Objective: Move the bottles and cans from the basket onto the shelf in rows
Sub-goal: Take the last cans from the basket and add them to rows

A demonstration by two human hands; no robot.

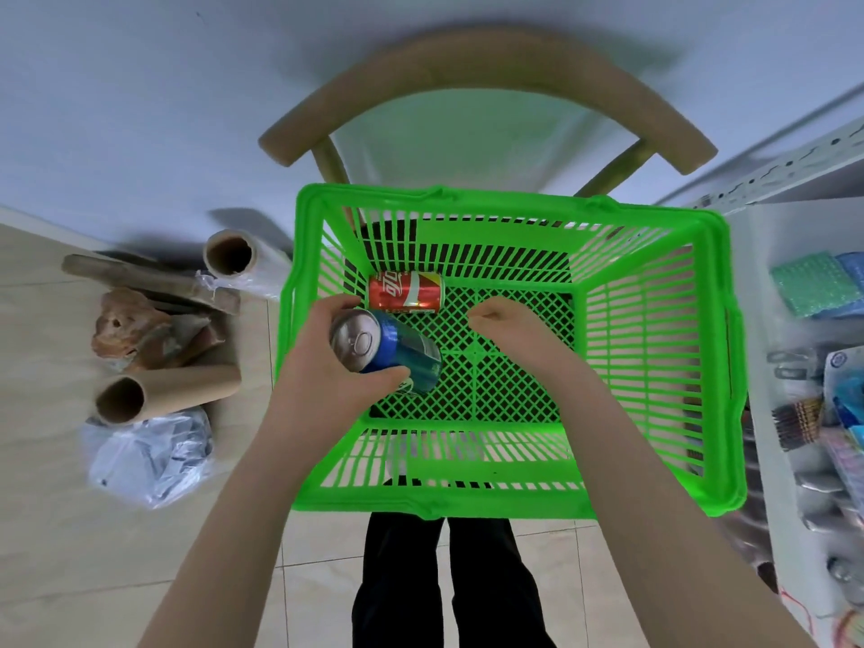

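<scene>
My left grip clamps the blue can; right grip curled, empty; I'd lift straight, clearing the basket rim.

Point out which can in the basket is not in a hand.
The red can, lying on its side on the green basket's floor; the blue can is gripped in the left hand.

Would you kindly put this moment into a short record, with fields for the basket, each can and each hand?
basket: green basket on a wooden chair, shelf to its right
red can: lying on its side on the basket floor, far left
blue can: held tilted, top end toward the camera
left hand: grips the blue can
right hand: inside the basket, fingers curled, holding nothing
</scene>
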